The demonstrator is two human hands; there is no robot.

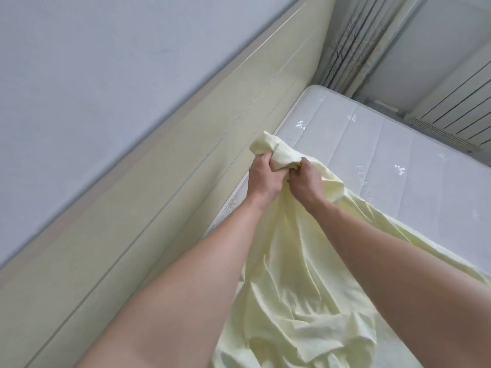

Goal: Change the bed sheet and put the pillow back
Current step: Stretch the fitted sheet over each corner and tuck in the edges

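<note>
A smooth, pale green headboard bounded the bed on the left. Beside it, a bunched corner of the soft, creased pale yellow sheet was gripped by the left hand and right hand, fingers curled tight, probably to be drawn toward the far corner. Rightward, the quilted white mattress lay mostly bare, the sheet being heaped on its near part.

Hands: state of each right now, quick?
Left hand: closed, gripping the bunched corner of the yellow sheet.
Right hand: closed, gripping the same sheet.
</note>
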